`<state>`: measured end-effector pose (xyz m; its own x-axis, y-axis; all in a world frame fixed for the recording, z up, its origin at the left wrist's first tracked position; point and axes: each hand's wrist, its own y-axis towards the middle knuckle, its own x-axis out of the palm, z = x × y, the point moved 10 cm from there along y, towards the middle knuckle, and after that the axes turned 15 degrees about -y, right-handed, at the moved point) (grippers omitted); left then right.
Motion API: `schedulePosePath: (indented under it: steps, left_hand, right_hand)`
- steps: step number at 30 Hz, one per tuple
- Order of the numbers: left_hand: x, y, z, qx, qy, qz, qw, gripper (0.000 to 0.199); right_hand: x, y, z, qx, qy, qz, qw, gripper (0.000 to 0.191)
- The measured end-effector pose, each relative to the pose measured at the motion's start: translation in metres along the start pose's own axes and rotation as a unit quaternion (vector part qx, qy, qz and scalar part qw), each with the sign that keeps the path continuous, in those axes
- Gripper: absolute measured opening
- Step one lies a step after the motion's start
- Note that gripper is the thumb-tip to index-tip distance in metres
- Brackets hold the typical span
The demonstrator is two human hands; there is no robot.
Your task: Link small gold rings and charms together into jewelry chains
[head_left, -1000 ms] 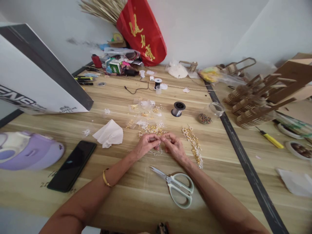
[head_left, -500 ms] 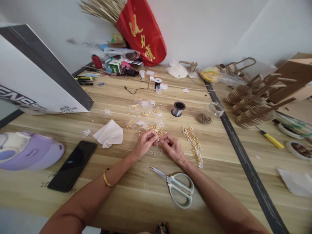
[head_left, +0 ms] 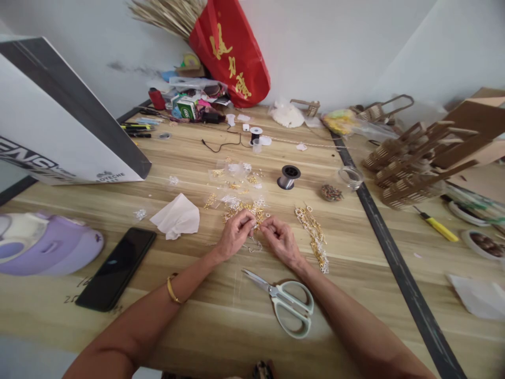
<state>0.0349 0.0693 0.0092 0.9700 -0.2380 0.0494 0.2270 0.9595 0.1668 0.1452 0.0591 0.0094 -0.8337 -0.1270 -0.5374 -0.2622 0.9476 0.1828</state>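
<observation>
My left hand [head_left: 237,232] and my right hand [head_left: 281,241] face each other over the wooden table, fingertips pinched a small gap apart. What lies in either pinch is too small to name. Just below the fingertips a thin silver chain [head_left: 253,247] curls on the wood. Right beyond them spreads a heap of small gold and silver jewellery findings [head_left: 236,205], partly hidden by my left hand. To the right of my right hand lies a bundle of gold and silver chains [head_left: 313,237]. Scissors with pale green handles [head_left: 282,300] rest between my forearms.
A wire spool [head_left: 289,177], a bag of beads [head_left: 331,192] and a clear round container [head_left: 350,178] stand beyond my right hand. Leftward are a white tissue [head_left: 177,217], a black phone [head_left: 117,268] and a purple-white device [head_left: 49,245]. Small woven baskets [head_left: 410,163] line the right side.
Both hands stay over the same spot. My fingertips have moved slightly apart, and my left hand has shifted a touch. The things on the table have not moved.
</observation>
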Motion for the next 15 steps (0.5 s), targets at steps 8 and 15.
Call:
schedulePosePath:
  steps: [8, 15]
  left_hand:
    - [0.000, 0.000, 0.009, 0.022, 0.033, -0.001, 0.999, 0.016]
    - [-0.003, 0.001, -0.003, -0.019, -0.027, 0.004, 0.999, 0.015]
  right_hand:
    - [0.001, -0.001, -0.005, -0.005, -0.025, -0.012, 1.000, 0.018]
    - [0.002, -0.001, 0.001, 0.000, -0.011, -0.006, 1.000, 0.019]
